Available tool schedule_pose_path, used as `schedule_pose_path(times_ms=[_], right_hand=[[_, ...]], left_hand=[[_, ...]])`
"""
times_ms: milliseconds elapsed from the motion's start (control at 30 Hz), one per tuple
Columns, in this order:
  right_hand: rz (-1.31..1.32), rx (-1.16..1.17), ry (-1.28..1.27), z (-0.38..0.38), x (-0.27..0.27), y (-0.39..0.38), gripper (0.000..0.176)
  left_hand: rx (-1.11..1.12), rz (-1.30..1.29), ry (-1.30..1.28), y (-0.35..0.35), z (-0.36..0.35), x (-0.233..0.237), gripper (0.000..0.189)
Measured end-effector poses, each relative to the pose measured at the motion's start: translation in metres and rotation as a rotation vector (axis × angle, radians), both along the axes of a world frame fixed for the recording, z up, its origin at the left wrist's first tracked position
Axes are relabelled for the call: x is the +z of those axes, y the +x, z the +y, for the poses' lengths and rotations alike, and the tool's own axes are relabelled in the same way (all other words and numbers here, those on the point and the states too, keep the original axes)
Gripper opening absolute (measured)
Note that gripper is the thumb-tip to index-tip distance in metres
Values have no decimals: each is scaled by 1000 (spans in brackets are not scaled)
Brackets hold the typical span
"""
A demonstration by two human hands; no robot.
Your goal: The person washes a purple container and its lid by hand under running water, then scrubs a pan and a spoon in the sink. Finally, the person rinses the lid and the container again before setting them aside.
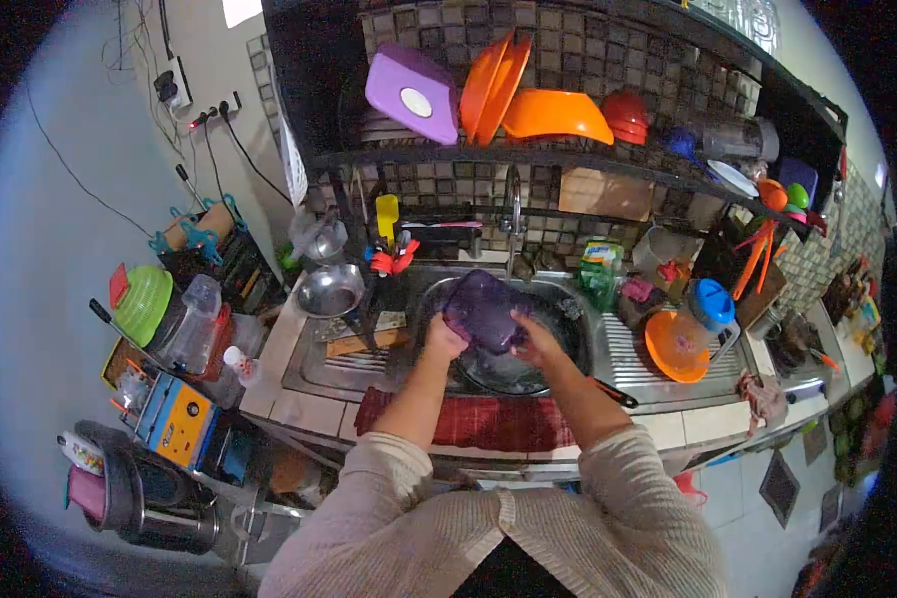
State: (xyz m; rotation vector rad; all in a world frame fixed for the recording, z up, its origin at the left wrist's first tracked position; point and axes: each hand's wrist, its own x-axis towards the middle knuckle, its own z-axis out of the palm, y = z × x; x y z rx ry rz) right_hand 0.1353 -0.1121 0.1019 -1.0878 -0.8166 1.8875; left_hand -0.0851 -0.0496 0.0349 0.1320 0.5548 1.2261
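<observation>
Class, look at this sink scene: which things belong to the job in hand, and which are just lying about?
In hand: purple container, held by left hand and right hand over the sink; tap behind it.
Lying about: metal bowl, orange jug, green bowl, orange plates, red cloth.

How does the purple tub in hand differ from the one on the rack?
The held tub is dark, see-through, gripped between left hand and right hand; the rack tub is paler, opaque, bears a white disc and sits tilted. Both are squarish purple plastic.
</observation>
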Motion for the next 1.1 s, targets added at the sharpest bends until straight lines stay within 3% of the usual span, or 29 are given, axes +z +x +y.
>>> schedule_pose_path(times_ms=[67, 100, 133, 233, 267, 333, 400, 467, 533, 600, 667, 733, 800, 900, 933, 1000, 1033, 1100], right_hand=[[-209, -125, 196, -10, 26, 2, 42], [-247, -176, 378, -11, 31, 4, 42], [-252, -190, 378, -18, 43, 8, 42], [-1055, -247, 1306, -42, 74, 25, 49], [-1068, -259, 1297, -45, 76, 35, 49], [-1344, -260, 1510, -61, 96, 50, 50], [-1406, -244, 1523, -78, 102, 60, 47], [-1499, -13, 1527, -90, 105, 75, 41], [-1574, -68, 1520, -97, 100, 88, 40], [-1363, -313, 1166, -108, 102, 98, 41], [-1305, -376, 1214, -120, 122, 112, 42], [-1372, -150, 1088, -134, 140, 130, 38], [-1479, -82, 1020, -143, 150, 144, 34], [-1757, -336, 1491, -149, 153, 161, 36], [-1765, -335, 1484, -150, 154, 171, 36], [-1519, -229, 1204, -153, 158, 185, 40], [-1254, -212, 1128, -162, 172, 185, 45], [-1194, -297, 1043, -172, 195, 192, 47]], left_hand=[[-25, 108, -112, -8, -11, 0, 35], [-79, 263, -118, -8, -31, 20, 37], [-136, 416, -119, -7, -44, 35, 40], [-162, 417, -41, -14, -59, 34, 46], [-179, 416, -37, -16, -62, 32, 46], [-257, 446, 82, -17, -66, 28, 46], [-279, 473, 95, -9, -71, 23, 46], [-285, 529, 43, 0, -77, 21, 42], [-301, 500, 70, 5, -84, 12, 40], [-326, 496, 93, 12, -89, 6, 40], [-338, 504, 92, 15, -94, 7, 39], [-343, 500, 81, 14, -97, 5, 39], [-335, 528, 81, 13, -98, 2, 39], [-317, 566, 89, 13, -99, -5, 38], [-304, 574, 96, 13, -100, -8, 37], [-325, 544, 86, 13, -98, -12, 38], [-323, 550, 90, 14, -95, -11, 38], [-306, 554, 158, 17, -88, -8, 39]])
